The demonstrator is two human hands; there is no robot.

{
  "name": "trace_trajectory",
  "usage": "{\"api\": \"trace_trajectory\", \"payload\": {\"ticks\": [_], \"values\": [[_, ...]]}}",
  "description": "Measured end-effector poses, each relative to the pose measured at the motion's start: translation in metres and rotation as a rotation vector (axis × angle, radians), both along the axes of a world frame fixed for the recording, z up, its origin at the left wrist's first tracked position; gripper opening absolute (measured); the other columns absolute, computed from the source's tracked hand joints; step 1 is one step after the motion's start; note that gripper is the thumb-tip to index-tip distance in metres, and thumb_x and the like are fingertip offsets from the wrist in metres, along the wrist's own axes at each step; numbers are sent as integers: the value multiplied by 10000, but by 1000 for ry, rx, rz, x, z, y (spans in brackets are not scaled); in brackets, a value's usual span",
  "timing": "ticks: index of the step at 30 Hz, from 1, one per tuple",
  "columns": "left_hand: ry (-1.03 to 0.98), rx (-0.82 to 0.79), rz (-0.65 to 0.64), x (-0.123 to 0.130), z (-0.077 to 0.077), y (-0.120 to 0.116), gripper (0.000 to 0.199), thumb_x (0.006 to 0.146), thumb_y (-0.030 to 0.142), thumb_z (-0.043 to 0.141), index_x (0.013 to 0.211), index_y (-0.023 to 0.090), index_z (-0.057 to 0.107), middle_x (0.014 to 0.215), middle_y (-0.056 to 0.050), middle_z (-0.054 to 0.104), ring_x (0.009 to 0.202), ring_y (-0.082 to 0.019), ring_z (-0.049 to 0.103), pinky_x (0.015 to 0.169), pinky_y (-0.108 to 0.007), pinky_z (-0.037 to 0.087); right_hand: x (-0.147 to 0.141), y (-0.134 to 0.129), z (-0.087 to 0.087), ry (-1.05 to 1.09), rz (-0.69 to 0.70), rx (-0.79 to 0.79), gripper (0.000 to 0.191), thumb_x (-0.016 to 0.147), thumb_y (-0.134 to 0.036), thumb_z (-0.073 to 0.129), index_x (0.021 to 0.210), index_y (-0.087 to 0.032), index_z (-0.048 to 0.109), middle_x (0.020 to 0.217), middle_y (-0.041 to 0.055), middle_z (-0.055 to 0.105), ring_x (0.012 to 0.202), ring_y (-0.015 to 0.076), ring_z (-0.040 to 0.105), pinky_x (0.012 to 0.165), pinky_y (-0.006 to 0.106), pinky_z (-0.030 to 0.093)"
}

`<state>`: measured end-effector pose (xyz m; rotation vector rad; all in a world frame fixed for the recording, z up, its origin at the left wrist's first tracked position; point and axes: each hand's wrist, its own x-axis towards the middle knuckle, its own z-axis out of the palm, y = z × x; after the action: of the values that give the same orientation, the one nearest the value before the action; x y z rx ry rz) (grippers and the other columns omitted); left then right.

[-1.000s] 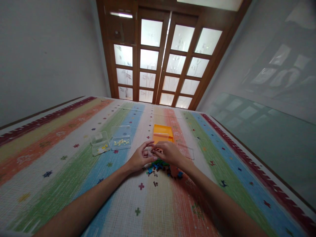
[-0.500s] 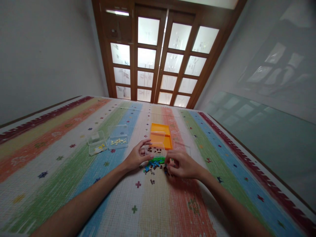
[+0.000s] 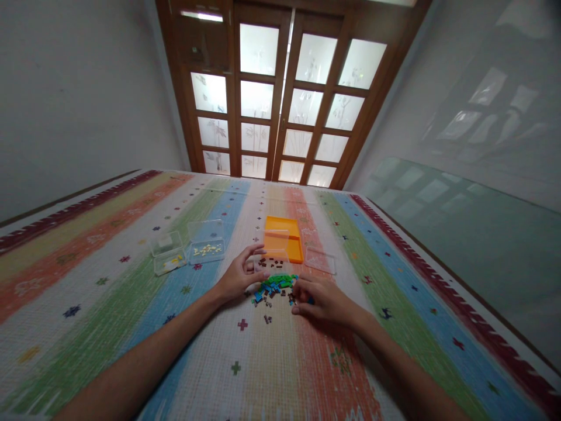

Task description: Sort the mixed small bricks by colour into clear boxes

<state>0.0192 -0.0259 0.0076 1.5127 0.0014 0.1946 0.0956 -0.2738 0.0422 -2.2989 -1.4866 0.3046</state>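
**Right hand at the pile, left hand at the box**

The right hand is at the right edge of the pile, palm down with fingers curled. Its fingertips and thumb are near loose dark pieces; whether they grip one cannot be told.

The left hand is at the left end of the box, thumb and fingers apart. Contact with the box cannot be confirmed.

The pile lies on the cloth between the hands, just in front of the box. Green pieces lie toward the box; blue pieces lie mostly left of them. Two stray pieces lie nearer the person.

The box is clear and contains brown pieces. Behind it, a clear lid overlaps the view of the orange tray. A clear panel lies right of the tray.

Well left of the left hand, two clear boxes stand open, lids back. The nearer one contains pale bits; the outer one contains yellow bits.

Beyond the cloth stand paned doors.
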Motion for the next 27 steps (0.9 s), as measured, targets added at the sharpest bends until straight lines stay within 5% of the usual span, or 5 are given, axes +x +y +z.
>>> {"api": "trace_trajectory", "payload": {"ticks": [6, 27], "values": [[17, -11, -1, -1, 3, -1, 720, 704, 276, 836, 1344, 233, 509, 1393, -145, 513, 799, -105, 662, 831, -360, 559, 1, -1, -1, 23, 16, 10, 180, 881, -260, 728, 1021, -193, 636, 938, 35, 655, 814, 175, 595, 718, 282, 430], [11, -20, -16, -1, 4, -1, 745, 696, 269, 843, 1356, 222, 501, 1370, -146, 537, 747, -76, 643, 786, -319, 579, 0, -1, -4, -11, 27, -26, 92, 905, -164, 668, 995, -175, 688, 1003, 55, 662, 846, 171, 620, 734, 272, 432]]}}
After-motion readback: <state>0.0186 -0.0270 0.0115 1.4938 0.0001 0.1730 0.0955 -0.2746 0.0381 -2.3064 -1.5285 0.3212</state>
